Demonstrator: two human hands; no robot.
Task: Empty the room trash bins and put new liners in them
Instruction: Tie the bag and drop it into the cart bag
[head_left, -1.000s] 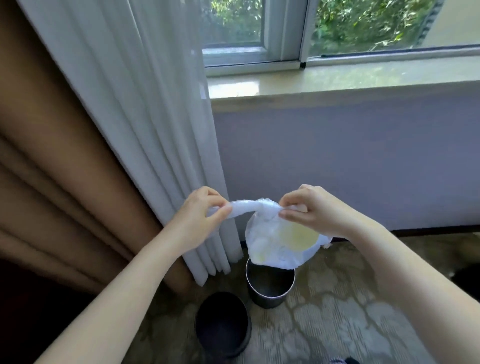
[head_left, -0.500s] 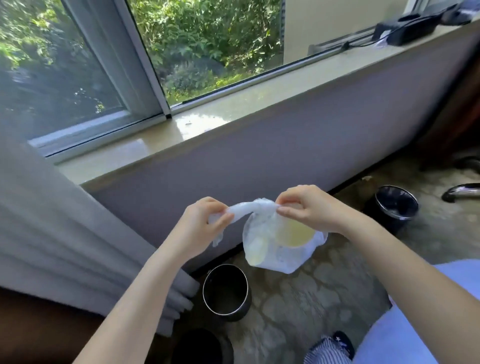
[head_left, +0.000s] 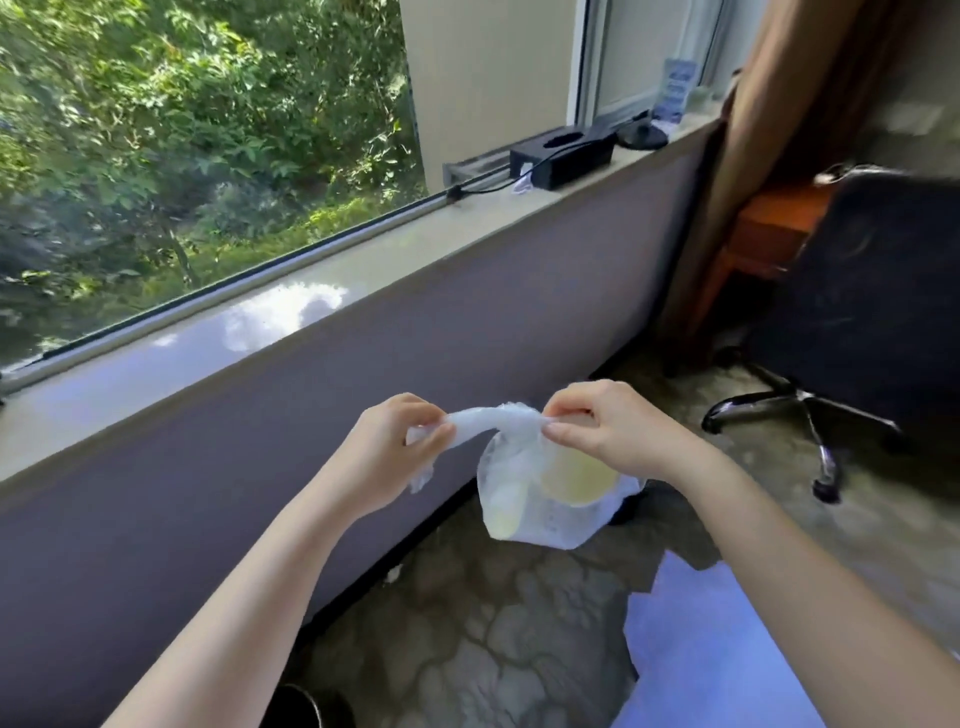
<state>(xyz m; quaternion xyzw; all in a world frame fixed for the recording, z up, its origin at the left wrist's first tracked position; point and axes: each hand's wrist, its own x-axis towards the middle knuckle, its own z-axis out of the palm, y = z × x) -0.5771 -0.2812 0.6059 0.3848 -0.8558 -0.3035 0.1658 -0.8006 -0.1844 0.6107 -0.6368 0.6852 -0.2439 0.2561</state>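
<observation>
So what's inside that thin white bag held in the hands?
The bag is see-through: it shows a pale yellow round shape, perhaps a cup, and a second yellowish piece at the lower left. The crumpled film blurs both, and anything behind them is hidden.

Tied trash bag (head_left: 550, 499) pinched between left hand (head_left: 384, 452) and right hand (head_left: 613, 431).
</observation>
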